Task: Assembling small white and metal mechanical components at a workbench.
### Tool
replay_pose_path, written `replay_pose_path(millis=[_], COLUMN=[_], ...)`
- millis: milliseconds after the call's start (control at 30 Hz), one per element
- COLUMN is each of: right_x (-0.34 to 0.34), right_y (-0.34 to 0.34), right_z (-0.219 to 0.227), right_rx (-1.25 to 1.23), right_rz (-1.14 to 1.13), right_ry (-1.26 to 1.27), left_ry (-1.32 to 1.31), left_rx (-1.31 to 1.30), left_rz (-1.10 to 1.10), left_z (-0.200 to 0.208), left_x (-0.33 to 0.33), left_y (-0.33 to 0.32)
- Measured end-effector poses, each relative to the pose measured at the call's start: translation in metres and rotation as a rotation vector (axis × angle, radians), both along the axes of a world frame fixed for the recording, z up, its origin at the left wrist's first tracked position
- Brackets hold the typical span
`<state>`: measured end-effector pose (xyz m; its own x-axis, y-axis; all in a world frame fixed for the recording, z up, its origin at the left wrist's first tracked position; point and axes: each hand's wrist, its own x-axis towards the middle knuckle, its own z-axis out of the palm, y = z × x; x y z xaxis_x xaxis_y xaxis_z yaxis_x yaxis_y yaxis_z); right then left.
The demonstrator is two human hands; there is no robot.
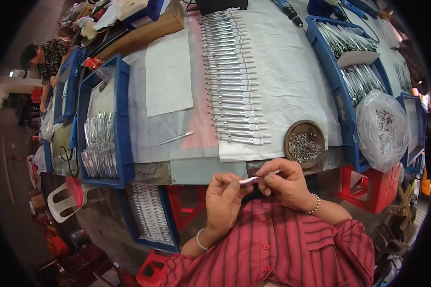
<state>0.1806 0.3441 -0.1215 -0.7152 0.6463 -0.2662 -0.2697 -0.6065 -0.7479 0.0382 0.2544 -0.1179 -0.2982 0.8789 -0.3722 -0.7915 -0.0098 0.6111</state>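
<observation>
Just in front of the table's near edge, my two hands meet at a slim silvery metal piece [248, 181]. My left hand [224, 201] pinches its left end between thumb and fingers. Closed fingers of my right hand [288, 187] grip toward the other end, where a thin light tip sticks out above them. Fingers hide much of the piece. Beyond my hands, a long row of similar flat metal pieces [234, 81] lies side by side on white cloth. A round brown bowl [289, 154] of small metal parts [304, 147] stands near my right hand.
Blue bins [124, 119] of metal pieces flank the table, with another blue tray [175, 239] below at left. A clear bag [383, 153] of small parts hangs at right. Tweezers [176, 138] lie on the sheet. Red stools [378, 191] stand below. A co-worker [50, 60] sits far left.
</observation>
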Motion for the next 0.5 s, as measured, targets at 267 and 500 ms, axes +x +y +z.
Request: replay_pose_path(millis=[267,500], right_x=[-0.018,-0.029], right_y=[0.046,0.056], right_z=[0.020,0.024], right_rx=[0.006,0.128], right_rz=[0.186,0.248], right_ry=[-0.281,-0.322], left_ry=[0.327,0.595], left_rx=[-0.106,-0.057], left_rz=[-0.405,-0.556], left_z=[0.000,0.003], left_x=[-0.013,-0.024], left_y=[0.012,0.032])
